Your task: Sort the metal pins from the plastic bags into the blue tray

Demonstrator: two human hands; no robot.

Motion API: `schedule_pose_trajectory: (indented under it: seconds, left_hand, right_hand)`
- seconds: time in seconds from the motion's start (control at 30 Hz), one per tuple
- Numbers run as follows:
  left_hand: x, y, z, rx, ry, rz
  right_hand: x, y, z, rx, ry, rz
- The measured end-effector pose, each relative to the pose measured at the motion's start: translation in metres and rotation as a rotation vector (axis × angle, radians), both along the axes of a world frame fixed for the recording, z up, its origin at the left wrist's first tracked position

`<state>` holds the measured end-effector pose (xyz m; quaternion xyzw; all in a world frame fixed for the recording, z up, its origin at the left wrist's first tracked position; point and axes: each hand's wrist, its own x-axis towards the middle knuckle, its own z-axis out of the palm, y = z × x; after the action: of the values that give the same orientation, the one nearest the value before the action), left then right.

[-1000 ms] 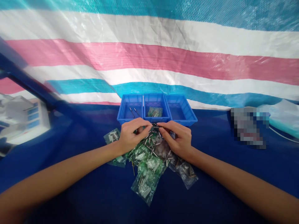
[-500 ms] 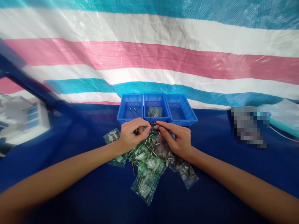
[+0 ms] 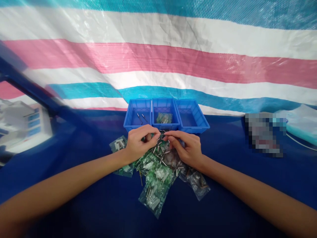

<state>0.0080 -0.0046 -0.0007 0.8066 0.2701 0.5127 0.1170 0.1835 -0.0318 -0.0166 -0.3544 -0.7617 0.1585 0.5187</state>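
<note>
Left hand (image 3: 138, 144) and right hand (image 3: 187, 149) touch the loose pins (image 3: 162, 153) lying between them.

The tarp (image 3: 158, 59) is striped across in white, pink and teal. The table (image 3: 99, 211) is dark blue. The three bins (image 3: 165, 126) are bright blue. The bags (image 3: 156, 185) are clear with green print, and the ones on the right are greyer. The pins (image 3: 162, 148) are silvery. The box (image 3: 24, 125) at the left is white with blue panels. The sheet (image 3: 302, 122) at the far right is pale teal.
</note>
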Motion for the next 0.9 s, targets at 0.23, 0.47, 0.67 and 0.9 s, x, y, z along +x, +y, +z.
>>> schedule_pose_trajectory:
  seconds: [0.23, 0.47, 0.67, 0.9]
  left_hand:
    - [0.0005, 0.0002, 0.0001, 0.008, 0.005, 0.001]
    - [0.0004, 0.0005, 0.0004, 0.004, -0.001, -0.012]
    - [0.0, 0.0007, 0.0, -0.016, 0.001, -0.016]
    - [-0.0011, 0.0007, -0.002, -0.039, 0.029, -0.01]
  right_hand:
    - [0.0002, 0.0009, -0.0011, 0.011, 0.003, 0.007]
    - [0.0002, 0.0013, -0.0009, 0.009, 0.012, 0.03]
    - [0.0002, 0.0023, -0.0024, 0.001, 0.018, 0.032]
    - [0.0005, 0.0024, -0.0019, -0.014, 0.024, 0.041]
